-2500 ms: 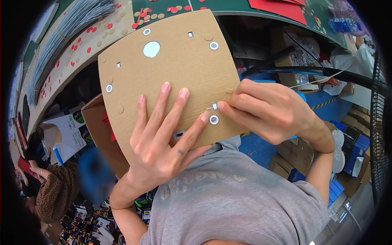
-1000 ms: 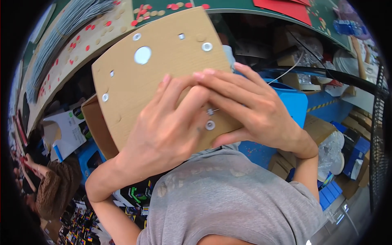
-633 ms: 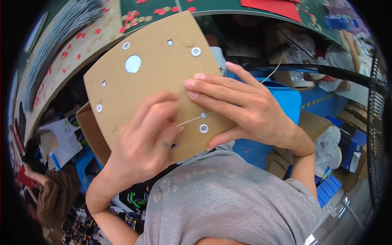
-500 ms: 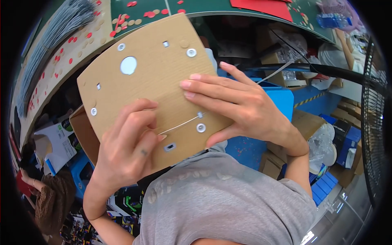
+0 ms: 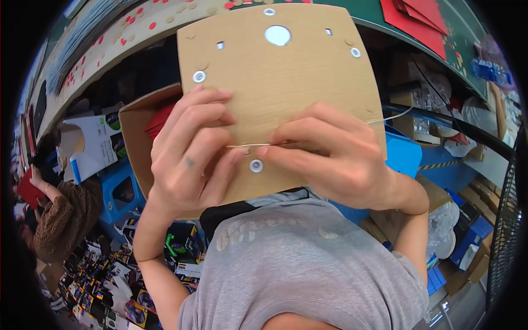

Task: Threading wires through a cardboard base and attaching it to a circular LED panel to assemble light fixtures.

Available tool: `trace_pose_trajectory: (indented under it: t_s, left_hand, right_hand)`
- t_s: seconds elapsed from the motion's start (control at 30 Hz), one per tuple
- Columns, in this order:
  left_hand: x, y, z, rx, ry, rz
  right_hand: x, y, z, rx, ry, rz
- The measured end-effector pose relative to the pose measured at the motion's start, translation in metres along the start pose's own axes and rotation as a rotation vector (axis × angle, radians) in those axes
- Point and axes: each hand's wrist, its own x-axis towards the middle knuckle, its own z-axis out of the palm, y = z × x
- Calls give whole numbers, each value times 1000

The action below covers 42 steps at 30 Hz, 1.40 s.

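A tan cardboard panel [image 5: 297, 82] lies in front of my body, with metal-ringed eyelets, small square holes and one large round hole near its far edge. A thin pale cord [image 5: 247, 145] runs across its near part, just above an eyelet [image 5: 256, 165]. My right hand [image 5: 338, 157] pinches this cord between thumb and fingers. On the other side of the eyelet, the curled fingers of my left hand [image 5: 190, 151] close on the cord's other stretch; the fingertips partly hide it. A loose cord end [image 5: 393, 116] sticks out past the panel's right edge.
An open cardboard box [image 5: 137, 132] with red pieces stands under the panel at left. A bundle of grey cords [image 5: 77, 47] and scattered discs lie on the far table. Red sheets [image 5: 415, 22] lie far right; a black fan [image 5: 500, 192] is at right. Another person [image 5: 69, 214] sits left.
The panel has turned clockwise and shifted right. My right hand, flat on the panel before, now pinches the cord. My left hand has moved a little up and right.
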Motion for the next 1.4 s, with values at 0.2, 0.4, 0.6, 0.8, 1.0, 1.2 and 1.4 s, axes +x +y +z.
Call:
trace_pose_trajectory:
  t_s: [0.2, 0.4, 0.6, 0.8, 1.0, 1.2, 1.4]
  left_hand:
    - [-54, 22, 14, -37, 176, -113]
    - [-62, 16, 30, 182, 228, -93]
    - [-64, 18, 32, 73, 298, -213]
    - [-72, 13, 33, 76, 301, -106]
    - [-66, 10, 39, 19, 366, -65]
    - [-65, 17, 34, 118, 296, -79]
    - [-66, 17, 35, 109, 302, -122]
  right_hand:
    - [16, 0, 10, 56, 19, 73]
    - [26, -5, 8, 63, -49, 89]
    - [37, -11, 4, 48, -14, 110]
    - [42, -11, 8, 46, -39, 59]
    - [35, -13, 7, -94, -142, -109]
    - [36, -22, -4, -214, -298, -109]
    - [32, -17, -11, -167, -352, -115]
